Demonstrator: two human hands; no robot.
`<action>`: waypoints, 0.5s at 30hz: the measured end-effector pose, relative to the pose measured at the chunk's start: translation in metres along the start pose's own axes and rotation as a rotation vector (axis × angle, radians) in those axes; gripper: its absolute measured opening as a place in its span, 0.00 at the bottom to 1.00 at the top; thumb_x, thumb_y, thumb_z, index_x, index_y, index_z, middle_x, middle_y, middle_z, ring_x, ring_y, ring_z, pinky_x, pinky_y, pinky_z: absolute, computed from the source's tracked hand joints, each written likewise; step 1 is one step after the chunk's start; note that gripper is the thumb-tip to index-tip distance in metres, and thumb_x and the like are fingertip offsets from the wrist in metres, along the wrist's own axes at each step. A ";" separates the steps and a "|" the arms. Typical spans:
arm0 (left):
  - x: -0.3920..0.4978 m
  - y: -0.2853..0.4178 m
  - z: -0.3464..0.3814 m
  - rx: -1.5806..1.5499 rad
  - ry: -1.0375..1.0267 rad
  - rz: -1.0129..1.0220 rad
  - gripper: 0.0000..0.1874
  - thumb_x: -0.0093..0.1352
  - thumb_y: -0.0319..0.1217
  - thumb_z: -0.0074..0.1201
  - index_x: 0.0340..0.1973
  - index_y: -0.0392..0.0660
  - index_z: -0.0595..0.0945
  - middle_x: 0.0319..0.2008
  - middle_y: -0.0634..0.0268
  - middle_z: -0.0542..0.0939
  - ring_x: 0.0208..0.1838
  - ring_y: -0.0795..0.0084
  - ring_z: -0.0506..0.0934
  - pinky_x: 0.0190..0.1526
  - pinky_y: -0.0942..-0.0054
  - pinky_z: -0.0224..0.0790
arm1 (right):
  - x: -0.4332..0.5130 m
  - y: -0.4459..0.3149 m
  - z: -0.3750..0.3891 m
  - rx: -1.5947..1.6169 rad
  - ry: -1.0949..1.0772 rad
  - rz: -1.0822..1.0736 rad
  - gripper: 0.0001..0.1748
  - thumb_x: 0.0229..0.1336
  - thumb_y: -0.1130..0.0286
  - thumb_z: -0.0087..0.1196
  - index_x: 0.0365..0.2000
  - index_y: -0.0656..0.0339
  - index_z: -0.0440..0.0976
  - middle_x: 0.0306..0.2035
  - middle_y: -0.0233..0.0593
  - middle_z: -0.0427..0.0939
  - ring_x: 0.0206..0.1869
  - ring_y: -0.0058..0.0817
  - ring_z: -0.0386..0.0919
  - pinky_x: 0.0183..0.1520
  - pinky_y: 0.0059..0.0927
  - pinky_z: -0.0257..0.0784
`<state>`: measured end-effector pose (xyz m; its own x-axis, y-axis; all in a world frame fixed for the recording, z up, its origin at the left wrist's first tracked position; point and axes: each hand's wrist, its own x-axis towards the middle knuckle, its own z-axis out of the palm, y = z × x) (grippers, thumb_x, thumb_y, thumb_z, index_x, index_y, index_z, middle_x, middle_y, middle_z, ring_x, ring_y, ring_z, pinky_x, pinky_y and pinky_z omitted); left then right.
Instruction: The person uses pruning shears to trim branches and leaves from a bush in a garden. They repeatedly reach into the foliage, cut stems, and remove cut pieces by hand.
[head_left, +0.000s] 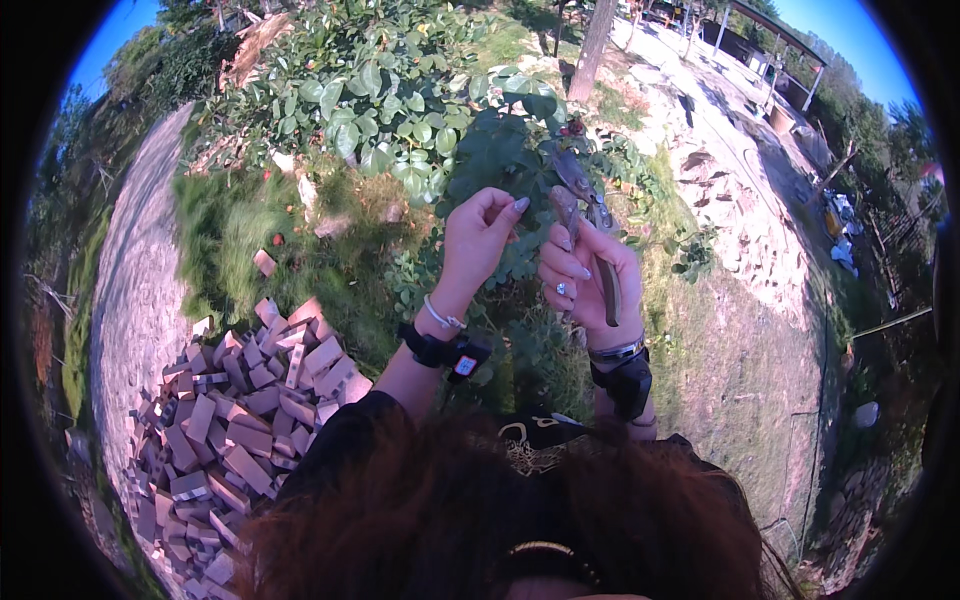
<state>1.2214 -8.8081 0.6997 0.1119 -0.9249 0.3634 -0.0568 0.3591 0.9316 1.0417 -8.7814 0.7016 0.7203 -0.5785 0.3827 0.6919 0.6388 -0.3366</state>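
Note:
My right hand is closed around the handles of a pair of pruning shears, whose metal head points up and away from me. Just beyond that head is a dark red flower on a leafy bush. To the left, my left hand is raised in front of the bush's dark green leaves, thumb and index finger brought together. Whether a stem or leaf lies between those fingertips cannot be told.
A heap of bricks lies on the grass at the lower left, beside a paved path. A tree trunk rises beyond the bush. Rough stones run along the right, with an open-sided shed farther back.

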 end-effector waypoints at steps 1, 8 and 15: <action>0.000 -0.001 0.001 0.004 -0.003 0.008 0.11 0.72 0.34 0.62 0.33 0.39 0.80 0.21 0.72 0.78 0.23 0.85 0.75 0.26 0.81 0.69 | 0.001 0.000 -0.003 0.040 -0.060 -0.001 0.18 0.75 0.57 0.38 0.42 0.62 0.69 0.27 0.34 0.69 0.31 0.33 0.74 0.34 0.37 0.76; 0.001 -0.006 -0.006 -0.011 0.066 -0.046 0.11 0.73 0.34 0.61 0.33 0.39 0.79 0.22 0.73 0.78 0.24 0.85 0.75 0.28 0.81 0.70 | -0.024 -0.012 0.005 -0.092 -0.087 -0.252 0.21 0.72 0.53 0.42 0.45 0.64 0.64 0.31 0.40 0.67 0.36 0.41 0.75 0.44 0.49 0.79; -0.001 -0.012 -0.010 -0.055 0.078 -0.012 0.10 0.73 0.32 0.60 0.35 0.39 0.79 0.23 0.73 0.77 0.26 0.84 0.75 0.30 0.81 0.69 | -0.036 -0.022 0.001 -0.127 -0.066 0.014 0.29 0.62 0.52 0.50 0.50 0.69 0.63 0.39 0.51 0.71 0.46 0.52 0.78 0.54 0.60 0.76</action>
<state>1.2319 -8.8105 0.6888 0.1898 -0.9175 0.3497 -0.0005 0.3560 0.9345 1.0004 -8.7736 0.6962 0.7283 -0.5323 0.4316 0.6852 0.5747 -0.4474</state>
